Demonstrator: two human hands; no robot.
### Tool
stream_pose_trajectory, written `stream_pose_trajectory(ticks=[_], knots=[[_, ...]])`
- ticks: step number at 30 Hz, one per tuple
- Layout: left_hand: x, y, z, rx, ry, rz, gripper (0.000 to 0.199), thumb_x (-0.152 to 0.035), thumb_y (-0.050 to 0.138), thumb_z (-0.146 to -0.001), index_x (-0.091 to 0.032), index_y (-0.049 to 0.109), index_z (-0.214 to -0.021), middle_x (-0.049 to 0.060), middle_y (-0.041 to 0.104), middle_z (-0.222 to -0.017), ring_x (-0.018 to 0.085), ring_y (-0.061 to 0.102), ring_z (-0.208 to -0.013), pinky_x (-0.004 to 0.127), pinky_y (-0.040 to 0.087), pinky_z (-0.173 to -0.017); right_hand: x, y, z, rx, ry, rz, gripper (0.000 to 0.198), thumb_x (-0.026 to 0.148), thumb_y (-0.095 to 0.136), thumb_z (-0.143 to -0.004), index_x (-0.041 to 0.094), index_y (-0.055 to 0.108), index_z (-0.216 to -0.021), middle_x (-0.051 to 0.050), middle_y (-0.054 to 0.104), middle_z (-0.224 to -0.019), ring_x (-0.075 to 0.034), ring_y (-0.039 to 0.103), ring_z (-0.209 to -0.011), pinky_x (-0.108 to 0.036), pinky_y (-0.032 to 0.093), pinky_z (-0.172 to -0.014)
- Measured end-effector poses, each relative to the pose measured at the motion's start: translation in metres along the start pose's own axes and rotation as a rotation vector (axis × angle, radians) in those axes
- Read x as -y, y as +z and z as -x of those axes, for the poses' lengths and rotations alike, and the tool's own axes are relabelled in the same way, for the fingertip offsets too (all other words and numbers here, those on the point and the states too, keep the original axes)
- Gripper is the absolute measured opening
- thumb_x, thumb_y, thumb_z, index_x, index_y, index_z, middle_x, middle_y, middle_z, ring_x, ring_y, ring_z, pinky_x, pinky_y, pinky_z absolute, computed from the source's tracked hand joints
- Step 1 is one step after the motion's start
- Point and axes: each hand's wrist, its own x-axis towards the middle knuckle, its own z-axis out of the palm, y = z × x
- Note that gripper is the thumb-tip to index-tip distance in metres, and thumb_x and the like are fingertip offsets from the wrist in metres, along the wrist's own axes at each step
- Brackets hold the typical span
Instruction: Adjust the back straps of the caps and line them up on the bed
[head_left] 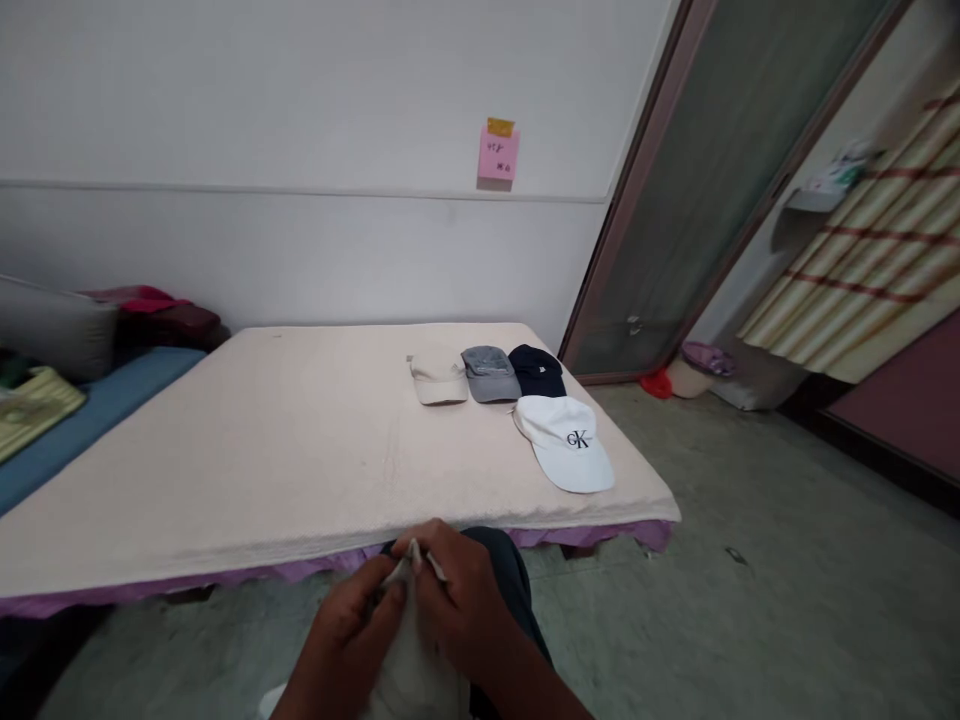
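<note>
At the bottom of the head view, my left hand (358, 620) and my right hand (454, 595) are close together over my lap. Both pinch the gathered top edge of a pale cloth item (416, 665). Its lower part hangs between my forearms, and its full shape is hidden. Beyond my hands, caps lie on the bed (285, 450): a beige cap (439, 375), a grey cap (491, 374) and a navy cap (537, 370) in a row. A white cap (566, 442) with black "CK" letters sits in front of the navy one.
My dark-clothed knee (510, 575) is at the bed's near edge. A grey cushion (60, 325) and a blue mat (139, 385) are at the left. A pink note (498, 155) is taped to the wall. A sliding door (675, 190) stands at the right.
</note>
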Motion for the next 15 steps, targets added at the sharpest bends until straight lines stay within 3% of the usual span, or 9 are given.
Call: stream_pose_trajectory(ticks=[4,7,11,15], knots=[[-0.003,0.002,0.0,0.035,0.005,0.037,0.025,-0.039,0.057,-0.08,-0.021,0.072,-0.089,0.005,0.071,-0.082,0.023,0.064,-0.077,0.026,0.05,-0.067,-0.007,0.004,-0.001,-0.113,0.239,-0.34,0.018,0.014,0.043,-0.082,0.018,0.06,-0.08,-0.001,0.061,-0.071,-0.013,0.054,-0.066,-0.024,0.042,-0.062],[-0.005,0.004,0.001,0.094,0.017,0.059,0.022,-0.038,0.058,-0.078,-0.022,0.073,-0.08,0.003,0.069,-0.074,0.023,0.063,-0.075,0.026,0.05,-0.066,-0.011,-0.002,-0.003,-0.135,0.297,-0.503,0.022,0.017,0.04,-0.083,0.017,0.06,-0.074,-0.002,0.06,-0.068,-0.013,0.053,-0.065,-0.024,0.04,-0.061],[-0.002,0.001,0.001,0.108,-0.112,0.227,0.027,-0.044,0.064,-0.075,-0.02,0.072,-0.085,0.003,0.068,-0.072,0.019,0.06,-0.066,0.024,0.048,-0.058,-0.012,-0.017,-0.003,0.057,0.291,-0.483,0.02,0.028,0.05,-0.086,0.015,0.066,-0.085,-0.002,0.06,-0.076,-0.014,0.053,-0.072,-0.025,0.039,-0.066],[-0.01,-0.006,0.005,0.14,-0.235,0.422,0.031,-0.045,0.071,-0.071,-0.016,0.072,-0.081,0.003,0.064,-0.064,0.013,0.055,-0.056,0.022,0.043,-0.054,-0.014,-0.028,-0.002,0.315,0.285,-0.646,0.028,0.042,0.064,-0.078,0.015,0.067,-0.087,0.001,0.055,-0.071,-0.011,0.047,-0.065,-0.023,0.035,-0.061]])
